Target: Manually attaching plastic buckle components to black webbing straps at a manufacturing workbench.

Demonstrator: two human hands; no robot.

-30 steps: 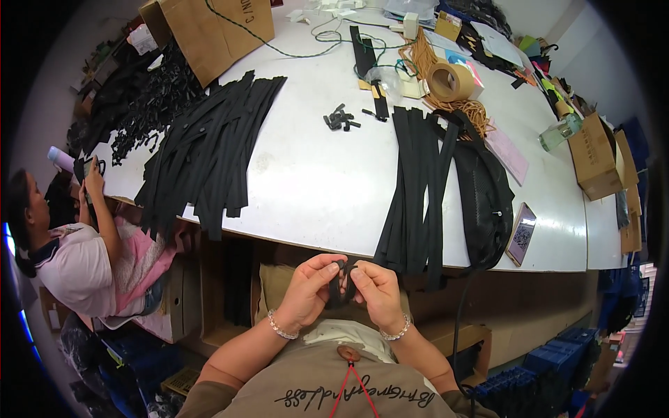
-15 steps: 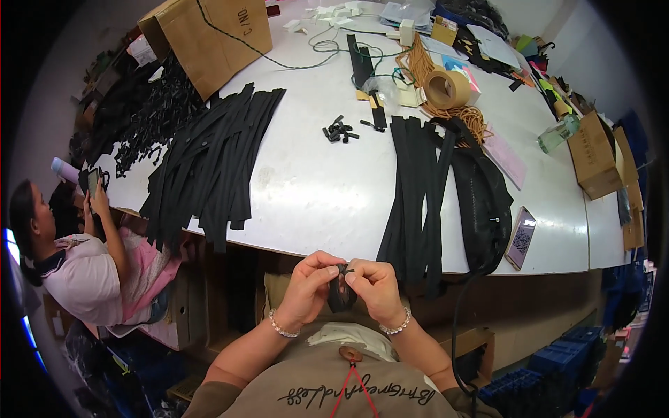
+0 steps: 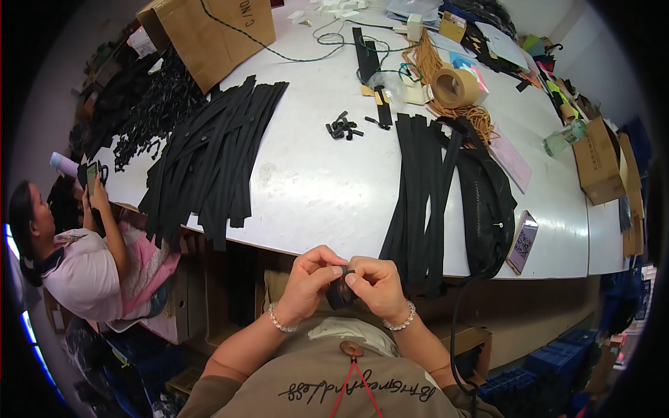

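Just in front of the table's near edge, a narrow black strap point(image 3: 339, 298) hangs in a loop between my two hands. My left hand point(image 3: 310, 282) pinches it from one side with thumb and index finger. My right hand point(image 3: 378, 287) grips it from the other side, the two thumbs close together. The exact spot between the fingertips is too small to make out. Beyond the hands, a spread of long black straps point(image 3: 202, 164) covers the left of the table, and a narrower bundle of black straps point(image 3: 412, 202) lies to the right. Several small black plastic pieces point(image 3: 343, 128) sit between them.
A black bag point(image 3: 484, 216) and a phone point(image 3: 523, 242) lie at the right. Farther back are a tape roll point(image 3: 454, 88), tan cords point(image 3: 422, 59) and a clear bottle point(image 3: 563, 137). A cardboard box point(image 3: 223, 35) stands at the back left. A person point(image 3: 83, 261) holding a phone sits at left.
Both hands stay together on the strap, with the fingers shifting only slightly and rising a little in view. The table scene moves slightly as the view shifts.
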